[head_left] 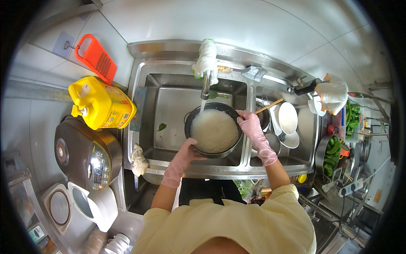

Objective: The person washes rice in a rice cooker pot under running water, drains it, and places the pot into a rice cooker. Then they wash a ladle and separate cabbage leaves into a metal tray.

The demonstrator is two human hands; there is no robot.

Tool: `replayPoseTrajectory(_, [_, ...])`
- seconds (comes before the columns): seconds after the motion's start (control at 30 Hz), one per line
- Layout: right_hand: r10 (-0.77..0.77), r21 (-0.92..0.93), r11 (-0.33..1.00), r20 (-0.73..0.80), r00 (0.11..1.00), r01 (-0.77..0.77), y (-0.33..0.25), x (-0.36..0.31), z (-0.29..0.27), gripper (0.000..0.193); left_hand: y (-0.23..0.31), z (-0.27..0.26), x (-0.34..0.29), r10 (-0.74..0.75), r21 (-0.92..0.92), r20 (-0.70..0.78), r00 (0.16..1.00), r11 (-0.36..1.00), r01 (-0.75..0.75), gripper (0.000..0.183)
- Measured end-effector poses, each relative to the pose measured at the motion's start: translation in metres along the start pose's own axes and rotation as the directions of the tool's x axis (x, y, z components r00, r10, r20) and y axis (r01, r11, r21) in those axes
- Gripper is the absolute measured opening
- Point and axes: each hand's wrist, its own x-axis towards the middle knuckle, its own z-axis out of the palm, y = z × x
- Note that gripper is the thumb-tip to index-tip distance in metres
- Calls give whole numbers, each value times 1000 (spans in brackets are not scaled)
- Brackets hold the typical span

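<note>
Over the left basin of the steel double sink (169, 84) I hold a dark round pot (231, 111) of whitish rice and cloudy water (215, 133). Water runs into it from the faucet (206, 86), which has a white cloth wrapped around its top. Both hands wear pink gloves. My left hand (186, 154) grips the pot at its near left side, the fingers partly hidden beneath it. At the right rim, my right hand (251, 127) is closed on the pot, thumb near the edge. A green leaf (162, 126) lies on the basin floor.
White bowls (288, 118) and chopsticks (269, 105) sit in the right basin. On the left stand a yellow jug (101, 103) and a rice cooker (86, 152); an orange grater (96, 59) hangs above. Green peppers (332, 154) fill a bowl at right. A rag (138, 160) drapes over the sink's edge.
</note>
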Motion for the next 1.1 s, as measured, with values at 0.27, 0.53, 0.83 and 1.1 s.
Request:
replayPoseTrajectory(0.27, [12, 126, 992, 102, 995, -25, 0, -6, 42, 32, 15, -16, -39, -11, 97, -230, 973, 995, 35, 75])
replayPoseTrajectory(0.53, [-129, 211, 972, 130, 983, 100, -9, 21, 76, 34, 44, 7, -68, 397, 427, -377, 837, 876, -223, 90])
replayPoseTrajectory(0.83, [-378, 381, 836, -122, 918, 395, -49, 64, 53, 39, 48, -41, 9, 780, 332, -96, 619, 611, -718, 97])
replayPoseTrajectory(1.1, [-295, 53, 951, -130, 946, 304, -53, 52, -3, 40, 10, -56, 81, 433, -107, -80, 898, 892, -440, 50])
